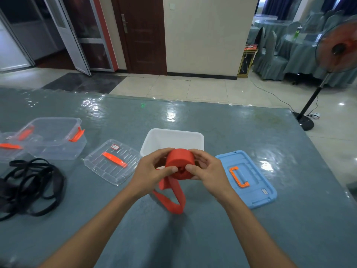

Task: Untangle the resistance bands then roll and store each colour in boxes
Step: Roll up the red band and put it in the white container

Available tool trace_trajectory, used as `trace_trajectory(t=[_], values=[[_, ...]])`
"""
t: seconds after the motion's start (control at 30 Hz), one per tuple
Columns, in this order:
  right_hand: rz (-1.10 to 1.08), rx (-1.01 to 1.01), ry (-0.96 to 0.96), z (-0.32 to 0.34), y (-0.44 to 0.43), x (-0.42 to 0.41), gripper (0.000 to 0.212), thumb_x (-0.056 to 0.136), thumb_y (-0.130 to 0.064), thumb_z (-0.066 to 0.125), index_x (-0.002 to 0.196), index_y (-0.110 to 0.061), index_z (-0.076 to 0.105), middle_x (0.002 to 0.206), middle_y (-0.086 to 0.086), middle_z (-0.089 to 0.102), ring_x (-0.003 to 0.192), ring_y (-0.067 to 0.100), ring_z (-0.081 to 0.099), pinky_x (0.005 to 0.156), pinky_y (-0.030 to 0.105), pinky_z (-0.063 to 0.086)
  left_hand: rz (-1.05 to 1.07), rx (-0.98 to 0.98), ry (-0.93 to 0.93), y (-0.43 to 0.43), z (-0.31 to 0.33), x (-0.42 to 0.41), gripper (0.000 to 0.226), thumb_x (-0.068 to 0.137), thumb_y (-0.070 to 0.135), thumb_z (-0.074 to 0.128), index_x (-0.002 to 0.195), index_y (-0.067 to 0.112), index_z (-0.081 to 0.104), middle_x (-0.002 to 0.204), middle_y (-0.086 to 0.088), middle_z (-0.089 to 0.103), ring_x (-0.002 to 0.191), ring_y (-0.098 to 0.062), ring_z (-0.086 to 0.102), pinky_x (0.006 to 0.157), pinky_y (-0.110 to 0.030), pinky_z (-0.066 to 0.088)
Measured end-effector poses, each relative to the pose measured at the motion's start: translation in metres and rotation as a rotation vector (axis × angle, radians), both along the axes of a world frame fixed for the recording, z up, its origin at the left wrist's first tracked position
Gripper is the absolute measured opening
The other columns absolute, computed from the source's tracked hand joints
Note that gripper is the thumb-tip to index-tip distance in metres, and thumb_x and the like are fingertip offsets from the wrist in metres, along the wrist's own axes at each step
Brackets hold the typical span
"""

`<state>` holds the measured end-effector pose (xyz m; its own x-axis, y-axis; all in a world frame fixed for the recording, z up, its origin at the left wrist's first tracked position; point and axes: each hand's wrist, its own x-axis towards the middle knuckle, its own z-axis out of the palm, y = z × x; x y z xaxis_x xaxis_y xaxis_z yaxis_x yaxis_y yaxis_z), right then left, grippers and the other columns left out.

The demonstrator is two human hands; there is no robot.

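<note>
A red resistance band (180, 161) is wound into a thick roll held above the table. My left hand (152, 172) grips the roll's left side and my right hand (205, 171) grips its right side, thumbs pressed on the near face. A loose loop of the same band (173, 198) hangs down and rests on the table. Just behind the roll stands an open white box (173, 138). A tangle of black bands (32, 186) lies at the left.
A blue lid with an orange handle (249, 176) lies right of my hands. A clear lid with an orange handle (114, 163) lies left of the white box. A clear box with orange clips (52, 138) stands further left. A standing fan (336, 55) is beyond the table's right corner.
</note>
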<state>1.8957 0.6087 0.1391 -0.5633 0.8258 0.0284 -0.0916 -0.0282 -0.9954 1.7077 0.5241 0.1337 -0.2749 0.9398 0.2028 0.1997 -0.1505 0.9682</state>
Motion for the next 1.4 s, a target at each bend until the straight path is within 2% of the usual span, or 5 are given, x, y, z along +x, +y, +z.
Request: trace_trajectory(t=[0.13,0.4,0.67,1.07,1.4], values=[[0.017,-0.101,0.068,-0.008,-0.007,-0.002,0.036,0.089,0.001,0.069,0.12,-0.018,0.065,0.115,0.01,0.072,0.103,0.022,0.07,0.079,0.037,0.06,0.005,-0.025,-0.043,-0.003,-0.004,-0.002,0.045,0.077,0.009,0.083,0.118,0.021,0.071,0.109,-0.001,0.077,0.102,-0.018,0.073,0.086,-0.026,0.057],[0.107,0.607,-0.532,-0.001,0.008,-0.002,0.05,0.084,-0.028,0.078,0.132,-0.027,0.063,0.125,-0.014,0.065,0.111,-0.008,0.053,0.094,-0.001,0.032,-0.099,-0.109,0.382,0.002,0.004,-0.007,0.041,0.074,0.016,0.085,0.112,0.024,0.073,0.1,0.012,0.074,0.095,-0.01,0.068,0.086,-0.016,0.05],[-0.025,0.085,-0.085,-0.01,0.002,0.001,0.043,0.085,-0.002,0.076,0.113,-0.032,0.068,0.113,-0.008,0.074,0.109,0.015,0.069,0.08,0.037,0.06,-0.013,-0.073,0.116,0.003,-0.006,-0.009,0.048,0.073,0.013,0.088,0.118,0.021,0.072,0.109,0.006,0.076,0.104,-0.011,0.071,0.091,-0.023,0.054],[0.085,0.361,-0.307,-0.006,0.003,-0.002,0.053,0.078,-0.018,0.084,0.122,-0.041,0.064,0.122,-0.023,0.067,0.119,-0.005,0.057,0.105,0.02,0.044,-0.074,-0.111,0.303,0.005,0.007,-0.009,0.042,0.068,0.022,0.088,0.107,0.028,0.073,0.099,0.011,0.075,0.096,-0.012,0.07,0.091,-0.027,0.054],[0.072,-0.161,0.167,-0.006,-0.005,-0.006,0.044,0.082,-0.007,0.074,0.124,-0.02,0.065,0.119,0.009,0.072,0.11,0.029,0.069,0.085,0.045,0.06,-0.074,-0.041,-0.029,0.007,0.018,-0.017,0.044,0.071,0.01,0.088,0.113,0.018,0.075,0.104,-0.003,0.078,0.098,-0.02,0.075,0.082,-0.023,0.057]])
